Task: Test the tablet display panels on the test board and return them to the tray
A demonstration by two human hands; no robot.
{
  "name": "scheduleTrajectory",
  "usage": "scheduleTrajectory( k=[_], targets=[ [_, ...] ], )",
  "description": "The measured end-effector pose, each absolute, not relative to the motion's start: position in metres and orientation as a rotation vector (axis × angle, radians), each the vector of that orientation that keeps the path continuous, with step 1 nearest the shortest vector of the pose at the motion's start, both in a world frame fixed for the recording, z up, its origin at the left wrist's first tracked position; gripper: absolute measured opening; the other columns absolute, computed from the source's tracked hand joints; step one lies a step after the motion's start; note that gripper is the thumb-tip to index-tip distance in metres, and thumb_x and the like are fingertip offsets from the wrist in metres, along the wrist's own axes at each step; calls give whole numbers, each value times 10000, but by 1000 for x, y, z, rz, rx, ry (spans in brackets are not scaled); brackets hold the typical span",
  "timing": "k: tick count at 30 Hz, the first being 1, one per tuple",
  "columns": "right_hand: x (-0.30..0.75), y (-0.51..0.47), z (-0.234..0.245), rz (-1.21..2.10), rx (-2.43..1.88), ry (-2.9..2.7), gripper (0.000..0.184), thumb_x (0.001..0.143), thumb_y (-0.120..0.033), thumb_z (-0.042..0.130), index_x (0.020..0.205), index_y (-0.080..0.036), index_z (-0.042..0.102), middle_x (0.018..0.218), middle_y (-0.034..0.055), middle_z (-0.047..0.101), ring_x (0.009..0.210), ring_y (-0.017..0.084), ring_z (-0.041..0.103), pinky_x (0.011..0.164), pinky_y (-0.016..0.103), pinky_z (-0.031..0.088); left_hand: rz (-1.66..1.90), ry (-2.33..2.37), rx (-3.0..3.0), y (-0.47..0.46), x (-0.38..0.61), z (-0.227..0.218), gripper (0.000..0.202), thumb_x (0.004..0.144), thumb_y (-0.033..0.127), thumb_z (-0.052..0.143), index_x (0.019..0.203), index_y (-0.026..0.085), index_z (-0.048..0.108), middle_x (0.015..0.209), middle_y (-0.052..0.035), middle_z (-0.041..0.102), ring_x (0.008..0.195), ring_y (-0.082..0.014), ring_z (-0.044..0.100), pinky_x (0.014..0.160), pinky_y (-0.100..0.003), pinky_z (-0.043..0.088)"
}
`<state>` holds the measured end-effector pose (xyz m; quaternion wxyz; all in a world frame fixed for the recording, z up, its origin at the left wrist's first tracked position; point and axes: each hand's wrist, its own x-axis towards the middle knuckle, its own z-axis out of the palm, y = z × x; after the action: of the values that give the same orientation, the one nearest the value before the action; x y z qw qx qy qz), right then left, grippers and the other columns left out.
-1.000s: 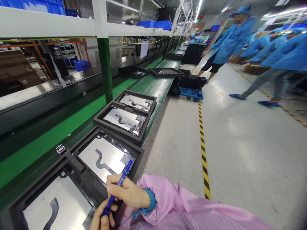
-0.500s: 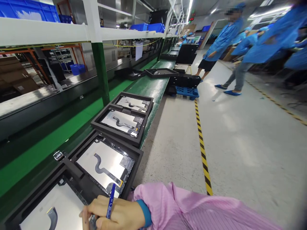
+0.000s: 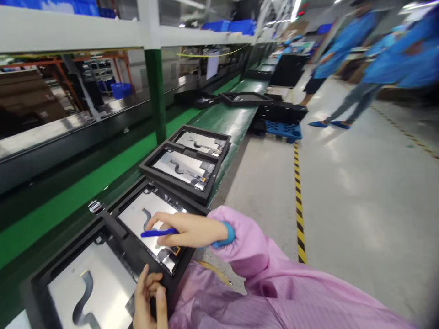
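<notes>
My right hand (image 3: 185, 230) holds a blue pen (image 3: 158, 233) level over the second black tray (image 3: 133, 196), which carries a silver panel (image 3: 148, 218) with a dark flex cable. Its fingers are closed round the pen. My left hand (image 3: 150, 299) sits at the bottom edge, fingers pinched on the front rim of the nearest tray (image 3: 51, 278), where another silver panel (image 3: 91, 292) lies. Both sleeves are pink.
Two more trays (image 3: 187, 167) with panels lie further along the green bench (image 3: 226, 119). A green post (image 3: 156, 93) rises behind them. A yellow-black floor stripe (image 3: 299, 201) runs along the aisle. People in blue coats (image 3: 394, 68) walk at the far right.
My right hand has risen and moved forward over the second tray, turning the pen level. My left hand has let go of the pen and come into view at the near tray.
</notes>
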<state>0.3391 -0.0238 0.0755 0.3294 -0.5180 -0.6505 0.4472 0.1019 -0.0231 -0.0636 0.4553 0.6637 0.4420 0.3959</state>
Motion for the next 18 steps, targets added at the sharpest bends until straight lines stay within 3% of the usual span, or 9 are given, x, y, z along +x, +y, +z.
scheduleTrajectory(
  k=[1, 2, 4, 6, 8, 12, 15, 18],
  targets=[
    [345, -21, 85, 1136, -1403, -1831, 549, 937, -506, 672, 1355, -189, 511, 730, -58, 533, 629, 85, 493, 614, 205, 383, 970, 1109, 1611, -29, 103, -60, 409, 957, 552, 544, 1364, 520, 535, 1058, -14, 715, 873, -261, 695, 842, -460, 587],
    [349, -16, 93, 1107, -1446, -1957, 537, 941, -549, 658, 1327, -195, 540, 725, -57, 541, 626, 86, 502, 610, 210, 371, 951, 1124, 1594, -34, 103, -56, 391, 957, 539, 560, 1340, 462, 577, 1090, -24, 715, 921, -259, 690, 872, -451, 578],
    [351, 1, 103, 952, -1565, -2200, 372, 1037, -527, 501, 1206, -218, 619, 734, -42, 578, 637, 86, 518, 631, 213, 366, 911, 1126, 1599, -42, 103, -47, 392, 975, 498, 565, 1331, 342, 617, 1119, -59, 719, 958, -243, 684, 891, -414, 572],
    [347, 28, 107, 726, -1710, -2339, 334, 1081, -440, 411, 1065, -224, 667, 774, -20, 625, 679, 92, 546, 672, 218, 374, 910, 1090, 1635, -46, 102, -39, 375, 1001, 434, 557, 1322, 258, 638, 1102, -86, 722, 936, -206, 683, 866, -348, 572],
    [340, 63, 103, 549, -1824, -2359, 295, 1064, -379, 448, 999, -207, 678, 854, 17, 671, 753, 119, 582, 721, 239, 385, 950, 1039, 1693, -47, 102, -33, 327, 1021, 369, 543, 1294, 233, 659, 1053, -82, 723, 886, -168, 677, 822, -285, 565],
    [332, 137, 75, 352, -1977, -2248, 276, 1049, -275, 443, 1096, -135, 675, 1128, 147, 678, 1025, 215, 624, 896, 325, 442, 1032, 935, 1818, -48, 106, -23, 251, 1030, 244, 521, 1219, 238, 687, 962, -43, 714, 814, -125, 661, 740, -217, 544],
    [337, 174, 43, 271, -2053, -2177, 320, 1024, -380, 554, 1215, -138, 639, 1267, 114, 631, 1195, 238, 594, 1054, 465, 477, 1073, 895, 1894, -51, 107, -20, 243, 1023, 197, 518, 1196, 219, 686, 928, -41, 709, 820, -132, 666, 745, -225, 546],
    [348, 188, 13, 293, -2055, -2144, 379, 993, -436, 618, 1238, -147, 637, 1281, 98, 636, 1206, 231, 609, 1070, 493, 501, 1086, 875, 1940, -53, 107, -20, 242, 1020, 186, 509, 1180, 204, 690, 901, -49, 708, 813, -148, 666, 731, -251, 549]
  ],
)
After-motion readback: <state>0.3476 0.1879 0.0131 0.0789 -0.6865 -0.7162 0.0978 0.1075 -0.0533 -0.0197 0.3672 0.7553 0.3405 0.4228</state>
